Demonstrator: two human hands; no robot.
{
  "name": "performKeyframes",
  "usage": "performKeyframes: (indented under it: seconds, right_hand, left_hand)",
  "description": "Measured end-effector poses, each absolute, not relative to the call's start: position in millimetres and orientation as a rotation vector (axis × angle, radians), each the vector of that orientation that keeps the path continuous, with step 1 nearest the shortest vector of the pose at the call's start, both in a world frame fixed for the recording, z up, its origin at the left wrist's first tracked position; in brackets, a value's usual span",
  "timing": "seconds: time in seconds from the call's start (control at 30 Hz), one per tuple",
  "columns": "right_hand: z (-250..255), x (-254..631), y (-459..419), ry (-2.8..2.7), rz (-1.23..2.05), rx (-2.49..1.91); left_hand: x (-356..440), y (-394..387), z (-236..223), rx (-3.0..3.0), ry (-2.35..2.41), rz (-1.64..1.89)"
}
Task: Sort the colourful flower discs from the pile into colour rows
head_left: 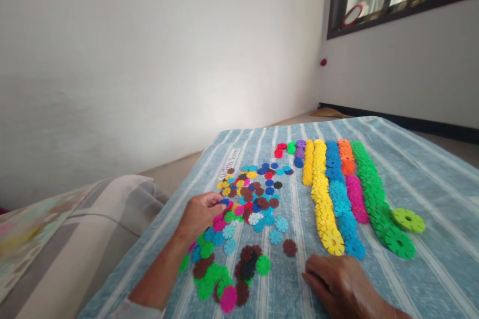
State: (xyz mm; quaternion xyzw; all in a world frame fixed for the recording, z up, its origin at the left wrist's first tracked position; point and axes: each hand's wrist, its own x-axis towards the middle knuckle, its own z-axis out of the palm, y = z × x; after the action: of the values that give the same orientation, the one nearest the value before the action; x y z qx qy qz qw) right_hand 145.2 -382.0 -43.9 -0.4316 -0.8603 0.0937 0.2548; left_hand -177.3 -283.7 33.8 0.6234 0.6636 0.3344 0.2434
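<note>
My left hand (pixel 200 215) reaches into a loose pile of notched plastic discs (pixel 247 192) in many colours. Its thumb and fingers pinch a dark blue notched disc (pixel 225 202) at the pile's left side. My right hand (pixel 339 279) rests on the striped cloth, closed with its fingers curled under; whatever it may hold is hidden. Just beyond it end overlapping rows of discs sorted by colour: a yellow row (pixel 325 199), a blue row (pixel 340 194) and a green row (pixel 374 199). A shorter magenta row (pixel 357 199) continues below an orange row (pixel 346 154).
A lime green disc (pixel 408 220) lies at the green row's near end. Small red discs (pixel 280 149) and a purple row (pixel 300 148) sit at the far side. Left of the table is a grey and white fabric (pixel 108 219). A white wall (pixel 160 60) stands behind.
</note>
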Motion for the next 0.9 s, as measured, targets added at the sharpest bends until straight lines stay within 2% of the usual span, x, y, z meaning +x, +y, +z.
performKeyframes:
  seconds: [0.2,0.5,0.9]
  right_hand:
    - [-47,141,-378,-2.328,0.244,-1.199]
    - [-53,139,-370,-2.329,0.187,-1.129]
    - [-54,137,-369,-2.393,0.236,-1.224]
  left_hand:
    - [-110,-232,39,1.964,1.620,0.827]
    - [18,-147,35,2.270,1.647,0.550]
    - [47,-112,24,2.320,1.715,0.429]
